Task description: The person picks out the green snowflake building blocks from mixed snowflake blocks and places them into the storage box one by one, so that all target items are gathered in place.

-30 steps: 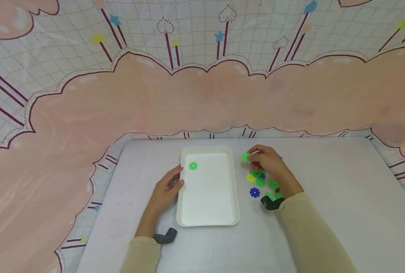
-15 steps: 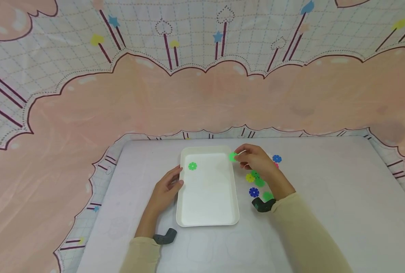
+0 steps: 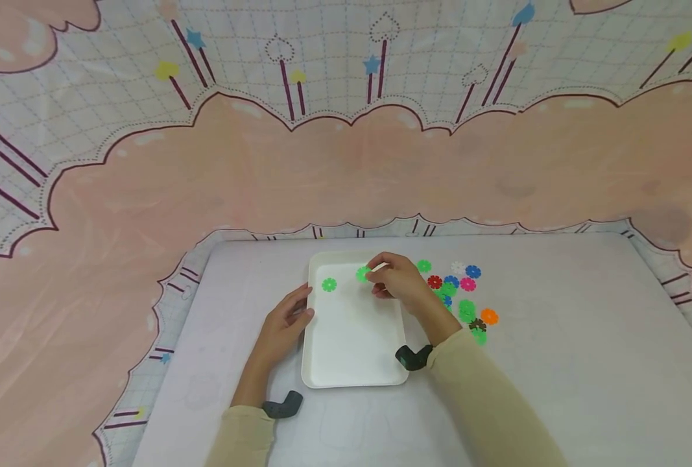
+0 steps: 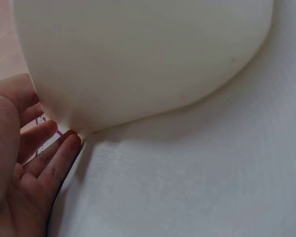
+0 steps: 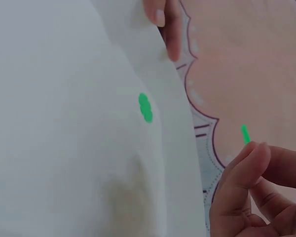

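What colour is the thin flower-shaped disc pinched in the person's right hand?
The flower-shaped disc is bright green, best seen in the head view.

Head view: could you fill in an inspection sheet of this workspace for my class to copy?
Surface: pale tabletop, bearing a white rectangular tray.
Job's things: one green flower-shaped disc lies in the tray; a second green disc is held above it.
Clutter: loose multicoloured discs right of the tray, some overlapping.
Grips: left grip touches the tray's left rim; right grip pinches the second disc.
Cables: nothing seen.
Surroundings: peach cloud-print backdrop behind the tabletop.
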Action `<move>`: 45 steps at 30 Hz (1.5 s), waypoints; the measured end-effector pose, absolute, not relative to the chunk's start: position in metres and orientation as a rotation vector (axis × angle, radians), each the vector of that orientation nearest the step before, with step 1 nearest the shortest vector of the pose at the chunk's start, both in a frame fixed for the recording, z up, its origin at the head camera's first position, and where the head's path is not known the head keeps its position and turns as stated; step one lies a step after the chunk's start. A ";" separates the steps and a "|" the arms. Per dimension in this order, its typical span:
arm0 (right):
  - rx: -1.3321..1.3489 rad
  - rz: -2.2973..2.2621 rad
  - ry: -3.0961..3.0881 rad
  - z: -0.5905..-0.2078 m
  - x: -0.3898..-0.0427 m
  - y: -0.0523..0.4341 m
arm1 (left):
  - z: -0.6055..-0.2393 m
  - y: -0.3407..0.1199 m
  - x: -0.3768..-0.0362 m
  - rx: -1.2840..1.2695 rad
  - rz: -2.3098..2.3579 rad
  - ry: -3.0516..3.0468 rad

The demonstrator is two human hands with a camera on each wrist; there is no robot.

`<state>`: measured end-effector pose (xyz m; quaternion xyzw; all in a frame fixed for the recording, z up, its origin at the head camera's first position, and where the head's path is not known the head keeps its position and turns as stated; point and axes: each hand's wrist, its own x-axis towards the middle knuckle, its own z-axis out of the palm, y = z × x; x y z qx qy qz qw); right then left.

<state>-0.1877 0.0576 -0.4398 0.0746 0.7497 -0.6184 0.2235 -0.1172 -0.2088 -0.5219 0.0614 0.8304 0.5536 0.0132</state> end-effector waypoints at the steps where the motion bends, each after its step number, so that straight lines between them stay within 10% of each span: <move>1: 0.213 -1.712 2.059 -0.441 -0.188 0.055 | -0.520 -0.208 -0.117 0.186 1.721 2.586; 45: 0.424 -1.654 2.209 -0.492 -0.202 0.006 | -0.490 -0.198 -0.106 0.138 1.721 2.562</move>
